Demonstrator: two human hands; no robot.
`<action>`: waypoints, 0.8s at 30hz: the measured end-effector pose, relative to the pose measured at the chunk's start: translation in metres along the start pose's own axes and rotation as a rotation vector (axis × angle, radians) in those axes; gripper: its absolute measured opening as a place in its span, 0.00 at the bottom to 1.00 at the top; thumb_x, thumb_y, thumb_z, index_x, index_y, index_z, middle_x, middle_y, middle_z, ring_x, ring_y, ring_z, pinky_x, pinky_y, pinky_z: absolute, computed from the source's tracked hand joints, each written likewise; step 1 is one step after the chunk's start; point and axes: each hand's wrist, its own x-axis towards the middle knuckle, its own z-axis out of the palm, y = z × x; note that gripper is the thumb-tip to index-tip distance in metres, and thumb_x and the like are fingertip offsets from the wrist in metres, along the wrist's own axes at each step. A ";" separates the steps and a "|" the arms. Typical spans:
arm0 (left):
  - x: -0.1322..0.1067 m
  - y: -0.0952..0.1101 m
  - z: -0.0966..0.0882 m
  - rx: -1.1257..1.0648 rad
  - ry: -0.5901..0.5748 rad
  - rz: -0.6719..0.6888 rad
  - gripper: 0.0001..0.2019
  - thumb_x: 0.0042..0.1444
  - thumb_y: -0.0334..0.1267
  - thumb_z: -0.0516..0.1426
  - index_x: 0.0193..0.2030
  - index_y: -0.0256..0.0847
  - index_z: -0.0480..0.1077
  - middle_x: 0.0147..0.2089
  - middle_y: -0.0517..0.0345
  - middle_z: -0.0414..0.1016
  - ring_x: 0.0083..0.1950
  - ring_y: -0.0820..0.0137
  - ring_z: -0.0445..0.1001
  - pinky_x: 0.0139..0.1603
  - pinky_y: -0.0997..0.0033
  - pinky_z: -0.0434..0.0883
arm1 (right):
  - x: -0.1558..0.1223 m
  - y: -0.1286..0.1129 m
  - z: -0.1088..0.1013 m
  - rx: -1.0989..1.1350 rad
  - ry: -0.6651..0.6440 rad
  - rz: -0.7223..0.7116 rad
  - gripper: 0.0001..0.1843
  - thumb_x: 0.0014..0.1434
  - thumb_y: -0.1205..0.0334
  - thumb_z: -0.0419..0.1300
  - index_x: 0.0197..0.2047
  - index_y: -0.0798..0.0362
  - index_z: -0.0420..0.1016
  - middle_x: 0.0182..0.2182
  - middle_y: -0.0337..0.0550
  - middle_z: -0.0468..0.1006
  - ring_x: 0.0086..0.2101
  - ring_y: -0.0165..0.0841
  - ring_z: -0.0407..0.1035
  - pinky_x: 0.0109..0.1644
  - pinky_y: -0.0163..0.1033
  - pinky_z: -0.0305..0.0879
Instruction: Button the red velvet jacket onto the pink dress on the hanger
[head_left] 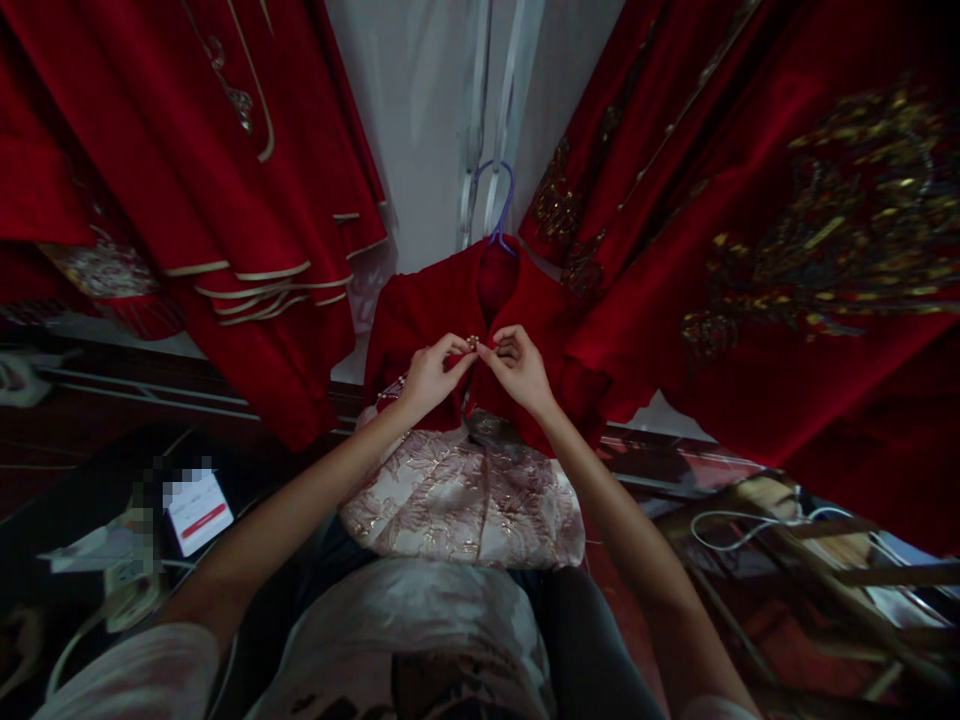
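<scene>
In front of me a short red jacket (431, 295) hangs from a purple hanger (512, 190). My left hand (433, 376) pinches a small gold, beaded ornament (472, 342) at the jacket's front opening, between thumb and forefinger. Close beside it, my right hand (523, 374) is closed, with thumb and forefinger meeting at the front edge; whatever lies between them is too small to make out. Below the jacket a pale pink and gold brocade garment (465, 500) spreads over my lap. A strand of pearl-like beads (391, 390) shows near my left wrist.
Long red garments (277, 220) with cream trim hang on the left. Red garments with gold embroidery (840, 220) hang on the right. A lit phone (199, 512) lies at the lower left near cables. White cable (720, 530) rests on a wooden frame at right.
</scene>
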 end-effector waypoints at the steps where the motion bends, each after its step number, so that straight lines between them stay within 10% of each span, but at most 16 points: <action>1: 0.001 0.000 -0.001 0.042 -0.023 0.019 0.05 0.58 0.39 0.56 0.41 0.42 0.67 0.40 0.58 0.78 0.41 0.71 0.78 0.38 0.76 0.71 | 0.000 0.000 0.001 0.002 -0.005 -0.004 0.17 0.52 0.50 0.63 0.38 0.50 0.62 0.32 0.37 0.70 0.30 0.26 0.68 0.32 0.31 0.68; 12: 0.011 -0.003 -0.002 0.089 -0.154 0.045 0.08 0.57 0.33 0.54 0.44 0.41 0.63 0.39 0.56 0.75 0.41 0.69 0.76 0.42 0.71 0.70 | 0.002 0.000 -0.013 -0.056 -0.162 -0.025 0.13 0.56 0.54 0.61 0.43 0.50 0.70 0.40 0.42 0.77 0.38 0.30 0.73 0.41 0.37 0.73; 24: 0.017 -0.025 0.002 -0.276 -0.172 -0.237 0.05 0.53 0.30 0.55 0.36 0.39 0.62 0.31 0.61 0.71 0.33 0.75 0.73 0.34 0.77 0.67 | 0.002 -0.004 -0.019 -0.130 -0.223 -0.029 0.11 0.56 0.57 0.61 0.42 0.51 0.73 0.37 0.43 0.78 0.37 0.31 0.73 0.37 0.34 0.72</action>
